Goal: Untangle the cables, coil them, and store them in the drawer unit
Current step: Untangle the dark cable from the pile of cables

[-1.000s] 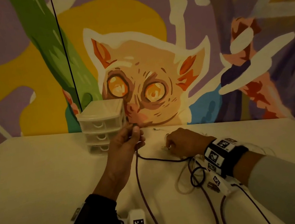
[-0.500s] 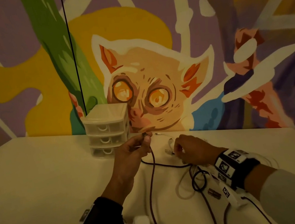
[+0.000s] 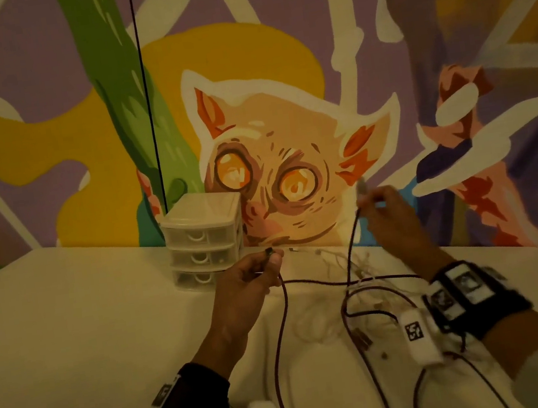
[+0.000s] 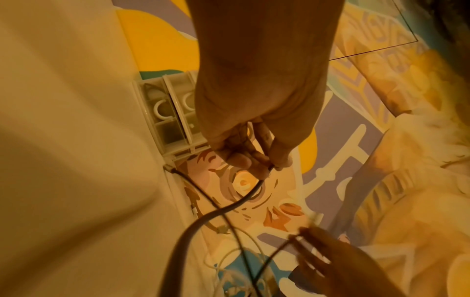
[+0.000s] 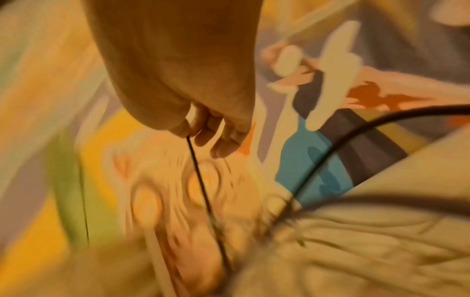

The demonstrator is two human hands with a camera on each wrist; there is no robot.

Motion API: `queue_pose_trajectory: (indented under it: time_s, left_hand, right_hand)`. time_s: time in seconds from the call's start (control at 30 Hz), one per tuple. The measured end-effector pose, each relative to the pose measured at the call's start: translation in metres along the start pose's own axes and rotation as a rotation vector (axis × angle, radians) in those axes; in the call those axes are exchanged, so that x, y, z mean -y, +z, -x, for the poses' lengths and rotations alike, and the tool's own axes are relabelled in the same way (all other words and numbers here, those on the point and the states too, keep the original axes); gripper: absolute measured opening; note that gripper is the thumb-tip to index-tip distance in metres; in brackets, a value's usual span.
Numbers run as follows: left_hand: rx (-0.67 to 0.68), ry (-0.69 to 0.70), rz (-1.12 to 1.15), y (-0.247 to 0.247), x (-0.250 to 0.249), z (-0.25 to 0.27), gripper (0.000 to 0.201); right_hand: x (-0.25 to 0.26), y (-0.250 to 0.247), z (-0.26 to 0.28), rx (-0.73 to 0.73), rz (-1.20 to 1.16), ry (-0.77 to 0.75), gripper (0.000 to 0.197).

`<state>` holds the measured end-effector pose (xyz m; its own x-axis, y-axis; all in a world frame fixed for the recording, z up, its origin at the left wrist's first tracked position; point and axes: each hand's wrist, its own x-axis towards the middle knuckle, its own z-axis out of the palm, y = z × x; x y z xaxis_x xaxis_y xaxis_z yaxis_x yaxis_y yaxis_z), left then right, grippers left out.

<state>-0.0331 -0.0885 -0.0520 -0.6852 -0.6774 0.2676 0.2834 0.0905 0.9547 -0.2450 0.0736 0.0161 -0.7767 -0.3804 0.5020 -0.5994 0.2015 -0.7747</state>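
left hand [image 3: 249, 281] pinches one end of the dark cable [image 3: 280, 333] low by the drawers [image 3: 204, 239]. right hand [image 3: 387, 213] pinches another dark strand, lifted up & to the right; can't tell if it's the same cable. strands cross betw. the hands over the tangle [image 3: 360, 298] on the table [image 3: 71, 335], nearer the right. prob. pulling apart next.

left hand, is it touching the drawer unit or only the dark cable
Apart from the drawer unit: the head view shows bare table between it and the left hand. The left wrist view shows thumb and fingers pinching the dark cable near its end.
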Motion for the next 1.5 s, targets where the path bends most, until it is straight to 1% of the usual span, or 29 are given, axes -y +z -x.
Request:
queue_pose_trajectory:
  time_s: [0.03, 0.07, 0.1, 0.13, 0.17, 0.2, 0.27, 0.3, 0.37, 0.43, 0.53, 0.63, 0.73, 0.83, 0.93, 1.07, 1.2, 1.27, 1.33, 1.37, 1.4, 1.43, 1.5]
  left_hand:
    - [-0.009, -0.002, -0.002, 0.001, 0.000, 0.000, 0.015]
    - [-0.012, -0.003, -0.005, 0.001, 0.000, 0.000, 0.016]
    - [-0.010, -0.004, -0.004, 0.002, 0.000, 0.001, 0.017]
    - [-0.005, -0.006, -0.001, 0.003, 0.001, 0.002, 0.019]
    - [0.000, -0.005, -0.002, 0.004, 0.001, 0.002, 0.020]
    - [0.002, -0.003, -0.005, 0.004, 0.001, 0.002, 0.022]
    - [0.009, -0.004, 0.002, 0.005, 0.000, 0.003, 0.023]
    - [0.015, -0.005, 0.012, 0.006, -0.001, 0.004, 0.022]
    - [0.032, -0.009, 0.025, 0.009, -0.002, 0.006, 0.021]
    - [0.055, -0.014, 0.033, 0.012, -0.002, 0.009, 0.022]
    - [0.094, -0.032, 0.034, 0.016, -0.001, 0.012, 0.026]
    - [0.122, -0.033, 0.023, 0.017, -0.001, 0.012, 0.027]
    - [0.167, -0.028, 0.011, 0.017, 0.000, 0.012, 0.024]
    - [0.181, -0.024, -0.006, 0.018, 0.003, 0.014, 0.026]
    - [0.211, -0.008, -0.053, 0.018, 0.003, 0.013, 0.030]
    - [0.233, -0.004, -0.099, 0.020, 0.007, 0.011, 0.025]
    - [0.216, 0.030, -0.161, 0.023, 0.011, 0.012, 0.026]
    - [0.167, 0.059, -0.132, 0.022, 0.010, 0.012, 0.025]
    - [0.096, 0.091, -0.093, 0.017, 0.010, 0.008, 0.025]
    - [0.073, 0.099, -0.051, 0.015, 0.011, 0.006, 0.027]
    - [0.077, 0.096, 0.019, 0.014, 0.011, 0.004, 0.030]
    - [0.106, 0.078, 0.111, 0.015, 0.010, 0.004, 0.033]
    - [0.182, -0.016, 0.344, 0.021, 0.006, 0.008, 0.033]
  right_hand:
    - [0.015, -0.021, -0.002, -0.094, -0.244, 0.026, 0.021]
    - [0.028, -0.043, -0.004, -0.176, -0.447, 0.015, 0.018]
    - [0.040, -0.062, -0.003, -0.211, -0.568, -0.020, 0.016]
    - [0.048, -0.075, -0.002, -0.186, -0.584, -0.056, 0.017]
    - [0.055, -0.083, 0.002, -0.132, -0.519, -0.083, 0.019]
    - [0.058, -0.084, 0.007, -0.070, -0.387, -0.106, 0.019]
    - [0.057, -0.073, 0.027, 0.018, -0.150, -0.142, 0.012]
    - [0.052, -0.064, 0.040, 0.063, -0.121, -0.128, 0.008]
    - [0.038, -0.044, 0.070, 0.174, -0.141, -0.053, 0.010]
    - [0.027, -0.026, 0.096, 0.225, -0.142, 0.011, 0.010]
    - [0.022, -0.008, 0.114, 0.204, -0.168, 0.064, 0.012]
    - [0.022, -0.002, 0.118, 0.209, -0.213, 0.088, 0.011]
    - [0.022, 0.003, 0.120, 0.226, -0.218, 0.125, 0.011]
    - [0.019, 0.008, 0.121, 0.217, -0.210, 0.144, 0.018]
    - [0.017, 0.011, 0.121, 0.203, -0.236, 0.151, 0.022]
    - [0.016, 0.014, 0.122, 0.196, -0.233, 0.139, 0.024]
    - [0.012, 0.020, 0.123, 0.247, -0.252, 0.100, 0.026]
    - [0.008, 0.019, 0.122, 0.306, -0.182, 0.077, 0.021]
    - [0.001, 0.014, 0.122, 0.413, -0.010, 0.022, 0.011]
    - [-0.002, 0.010, 0.122, 0.474, 0.074, -0.016, 0.010]
    - [-0.004, 0.007, 0.122, 0.515, 0.130, -0.041, 0.014]
    - [-0.005, 0.005, 0.121, 0.520, 0.144, -0.049, 0.018]
    - [-0.003, 0.003, 0.119, 0.468, 0.120, -0.069, 0.018]
